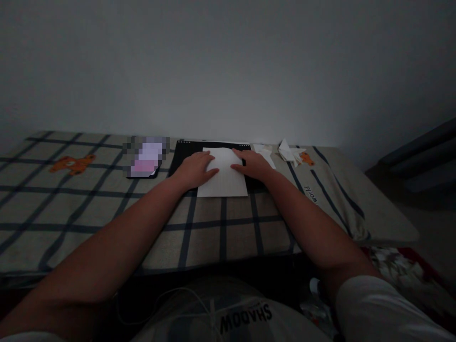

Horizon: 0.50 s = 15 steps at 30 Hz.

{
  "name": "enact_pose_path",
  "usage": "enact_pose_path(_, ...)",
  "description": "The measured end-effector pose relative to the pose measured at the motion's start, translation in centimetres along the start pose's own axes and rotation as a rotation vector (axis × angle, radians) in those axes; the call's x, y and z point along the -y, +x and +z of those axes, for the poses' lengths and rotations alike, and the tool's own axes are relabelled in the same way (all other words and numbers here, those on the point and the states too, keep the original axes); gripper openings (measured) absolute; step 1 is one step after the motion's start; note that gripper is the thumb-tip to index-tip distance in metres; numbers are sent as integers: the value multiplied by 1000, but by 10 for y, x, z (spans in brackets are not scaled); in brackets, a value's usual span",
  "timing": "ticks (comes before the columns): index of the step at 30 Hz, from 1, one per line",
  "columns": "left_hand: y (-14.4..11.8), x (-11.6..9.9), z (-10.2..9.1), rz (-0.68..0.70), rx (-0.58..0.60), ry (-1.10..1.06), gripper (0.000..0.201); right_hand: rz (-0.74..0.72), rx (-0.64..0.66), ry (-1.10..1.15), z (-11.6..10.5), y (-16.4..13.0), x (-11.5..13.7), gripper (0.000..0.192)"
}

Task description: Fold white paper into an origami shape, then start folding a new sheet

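Dim room, plaid bedsheet (pixel 221 228), white wall (pixel 228 66)

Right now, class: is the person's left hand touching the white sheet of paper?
Touching. The head view shows the left hand lying flat, fingers overlapping the white paper at its left edge.

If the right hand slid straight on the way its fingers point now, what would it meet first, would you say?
The right hand lies flat on the white paper, fingers pointing left and slightly away. Straight on, it would probably cross the paper and meet the left hand, whose fingertips rest on the same sheet; depth is hard to judge.
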<state>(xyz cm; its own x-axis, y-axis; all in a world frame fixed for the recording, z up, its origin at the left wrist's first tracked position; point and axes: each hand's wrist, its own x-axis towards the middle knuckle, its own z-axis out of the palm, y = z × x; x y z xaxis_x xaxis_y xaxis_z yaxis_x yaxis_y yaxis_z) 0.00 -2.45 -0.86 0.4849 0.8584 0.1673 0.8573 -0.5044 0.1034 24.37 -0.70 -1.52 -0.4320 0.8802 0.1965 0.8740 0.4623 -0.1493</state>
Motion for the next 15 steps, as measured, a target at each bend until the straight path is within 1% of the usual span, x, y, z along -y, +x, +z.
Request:
enact_pose_path(5,0,2,3,-17,-2,-18,59,-5,-44,55,1,0,-1,70)
enact_pose_path(8,0,1,3,-29,-16,-22,59,22,-48,47,0,1,0,73)
enact_pose_path(10,0,1,4,-27,-25,-19,58,35,-82,53,-1,2,2,74)
enact_pose_path(15,1,1,5,-22,-28,-22,57,59,-193,229,0,6,3,73)
